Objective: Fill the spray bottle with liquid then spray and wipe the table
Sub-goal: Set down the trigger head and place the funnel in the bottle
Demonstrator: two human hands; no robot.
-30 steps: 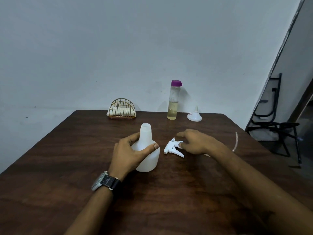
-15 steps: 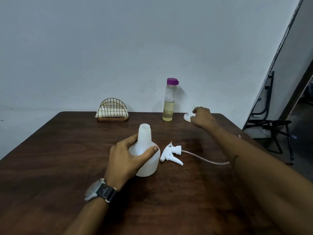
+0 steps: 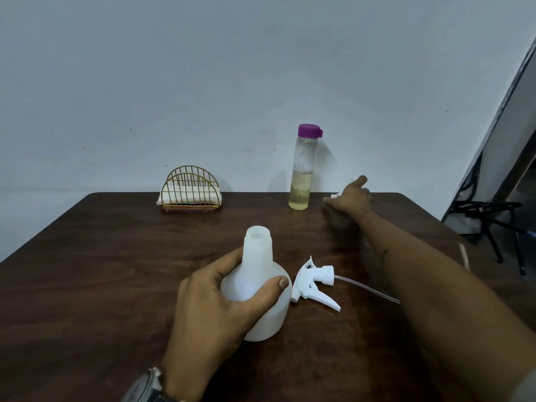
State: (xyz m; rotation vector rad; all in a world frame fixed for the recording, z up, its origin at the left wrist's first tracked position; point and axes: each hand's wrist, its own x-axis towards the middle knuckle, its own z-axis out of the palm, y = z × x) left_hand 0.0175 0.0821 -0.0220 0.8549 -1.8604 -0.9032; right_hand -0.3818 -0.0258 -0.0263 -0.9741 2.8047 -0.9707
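White spray bottle (image 3: 255, 268): upright, neck uncapped, middle of the dark wood table (image 3: 87, 285)
Left hand (image 3: 214, 309): fingers and thumb wrapped round its belly
Trigger head (image 3: 311, 282): lying just right of it, tube attached
Right hand (image 3: 352, 200): far back beside the purple-capped bottle (image 3: 301, 181) of yellowish liquid; fingers hidden, can't tell
Wire napkin holder (image 3: 191, 191): back left

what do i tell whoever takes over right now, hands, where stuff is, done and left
Left hand grips the spray bottle, upright on the table, neck open.
Right hand is stretched to the far edge over a small white item, mostly hidden; grip unclear.
Sprayer head with its tube lies just right of the spray bottle. Liquid bottle, purple cap on, stands at the far edge; napkin holder to its left.
Done: sprayer head is off. Left: fill, refit head, spray, wipe.
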